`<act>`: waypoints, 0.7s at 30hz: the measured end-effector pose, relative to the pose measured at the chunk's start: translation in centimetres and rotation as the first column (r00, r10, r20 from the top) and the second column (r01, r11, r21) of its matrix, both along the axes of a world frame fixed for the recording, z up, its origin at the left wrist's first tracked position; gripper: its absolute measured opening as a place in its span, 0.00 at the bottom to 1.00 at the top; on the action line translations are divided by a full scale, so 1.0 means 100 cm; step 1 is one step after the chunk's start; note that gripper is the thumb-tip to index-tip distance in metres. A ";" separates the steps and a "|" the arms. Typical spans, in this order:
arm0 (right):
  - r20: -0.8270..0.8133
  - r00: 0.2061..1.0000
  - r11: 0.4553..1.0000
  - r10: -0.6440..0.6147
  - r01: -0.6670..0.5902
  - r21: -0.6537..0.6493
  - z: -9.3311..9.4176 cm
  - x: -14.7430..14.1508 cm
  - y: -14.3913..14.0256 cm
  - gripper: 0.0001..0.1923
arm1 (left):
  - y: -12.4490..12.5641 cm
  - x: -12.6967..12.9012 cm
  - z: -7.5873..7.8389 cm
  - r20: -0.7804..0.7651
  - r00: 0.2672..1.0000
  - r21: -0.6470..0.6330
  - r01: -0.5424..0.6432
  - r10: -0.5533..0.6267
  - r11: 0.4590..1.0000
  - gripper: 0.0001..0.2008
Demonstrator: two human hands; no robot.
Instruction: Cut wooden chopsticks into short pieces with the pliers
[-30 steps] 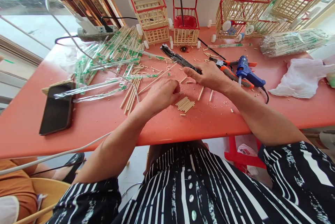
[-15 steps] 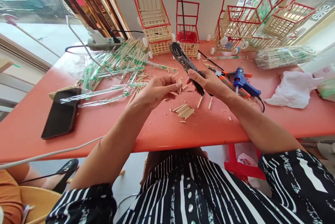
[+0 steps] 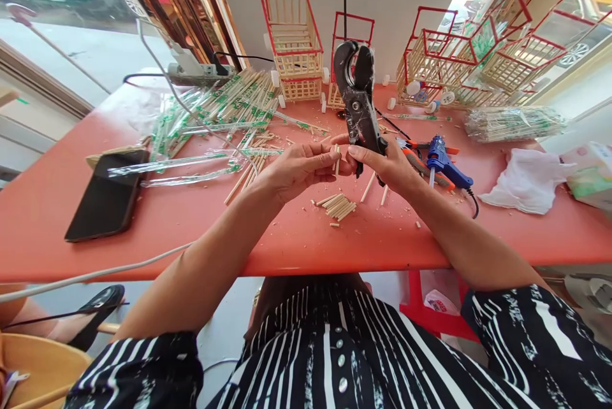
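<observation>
Black and worn, a hand cutter (image 3: 359,103) stood upright in the grip of the right hand (image 3: 393,164), whose fingers wrapped its handles; its curved jaws pointed up, with a gap between them. Closed in a pinch, the left hand (image 3: 299,170) held short wooden sticks (image 3: 337,159) upright between thumb and fingers, just beside the right thumb and above the tabletop (image 3: 287,246). Whether the right fingertips also touched those sticks, I could not tell.

Below the hands, a small pile of cut stick pieces (image 3: 339,206) lay on the red surface, mostly side by side, among crumbs of wood. To the right were pliers (image 3: 417,162) with orange handles, partly behind a blue glue gun (image 3: 445,164), then a crumpled white cloth (image 3: 528,179) near a tissue box (image 3: 593,170). To the left, a dark smartphone (image 3: 108,195) lay near a heap of wrapped chopsticks (image 3: 229,100), with clear plastic sleeves (image 3: 191,164) stretched across its upper part. Along the back stood model shopping carts (image 3: 302,65) of pale sticks with red trim and white wheels, and a plastic-wrapped bundle of sticks (image 3: 514,122) rested at the far right.
</observation>
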State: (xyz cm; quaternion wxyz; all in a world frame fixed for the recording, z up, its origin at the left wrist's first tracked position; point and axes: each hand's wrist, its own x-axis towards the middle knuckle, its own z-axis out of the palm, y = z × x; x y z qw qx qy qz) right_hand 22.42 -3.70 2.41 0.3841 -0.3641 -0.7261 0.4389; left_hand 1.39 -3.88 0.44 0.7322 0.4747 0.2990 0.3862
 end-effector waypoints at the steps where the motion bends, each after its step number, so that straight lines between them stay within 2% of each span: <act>1: 0.016 1.000 1.000 -0.001 0.001 0.014 0.000 0.000 0.000 0.18 | 0.000 0.000 0.001 0.005 1.000 -0.008 -0.011 0.011 1.000 0.22; 6: 0.091 0.996 0.997 -0.013 0.006 0.078 0.002 0.000 0.000 0.23 | -0.001 0.001 0.003 0.035 0.998 -0.022 -0.045 0.046 0.999 0.22; 11: 0.129 0.992 0.995 0.015 -0.028 0.099 -0.001 0.003 0.001 0.22 | 0.000 0.001 -0.001 0.048 0.996 0.003 -0.074 0.074 0.997 0.22; 14: 0.116 0.993 0.993 -0.036 0.023 0.112 -0.002 0.001 0.000 0.21 | 0.000 0.001 -0.003 0.031 0.993 -0.010 -0.110 0.110 0.994 0.22; 17: 0.028 0.992 0.991 -0.121 0.120 0.055 -0.004 -0.004 0.001 0.22 | -0.001 0.002 -0.001 0.047 0.979 0.028 -0.200 0.198 0.979 0.21; 21: -0.084 0.979 0.981 -0.185 0.180 -0.072 -0.007 -0.011 0.001 0.27 | 0.001 0.009 -0.003 0.130 0.928 0.095 -0.361 0.348 0.928 0.17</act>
